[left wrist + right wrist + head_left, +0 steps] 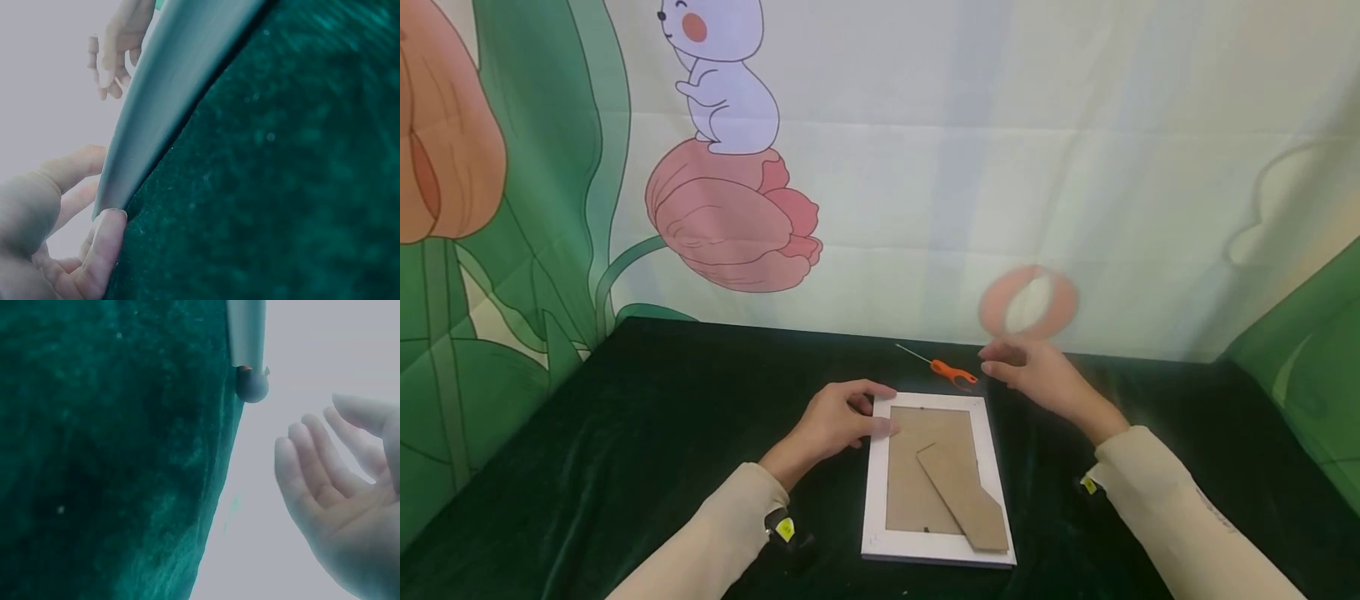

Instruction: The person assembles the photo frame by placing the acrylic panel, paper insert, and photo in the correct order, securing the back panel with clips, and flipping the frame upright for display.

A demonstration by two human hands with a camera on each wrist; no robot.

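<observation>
A white picture frame (877, 500) lies back side up on dark green cloth, its brown backing board (910, 492) and angled stand leg (977, 521) showing. My left hand (835, 423) grips the frame's upper left corner, and in the left wrist view its thumb and fingers (103, 250) close about the frame's side (162, 94). Just beyond the frame lies an orange-handled tool (953, 372) with a thin metal shaft, like a screwdriver. To the right of that tool, my right hand (1047, 379) is raised, fingers loosely bent, holding nothing; the right wrist view shows its bare palm (350, 519).
Dark green velvety cloth (685, 417) covers the table. Behind its far edge hangs a printed curtain (880, 167) with flowers and a small animal. A dark round shape (252, 387) beside the frame's end in the right wrist view is unclear.
</observation>
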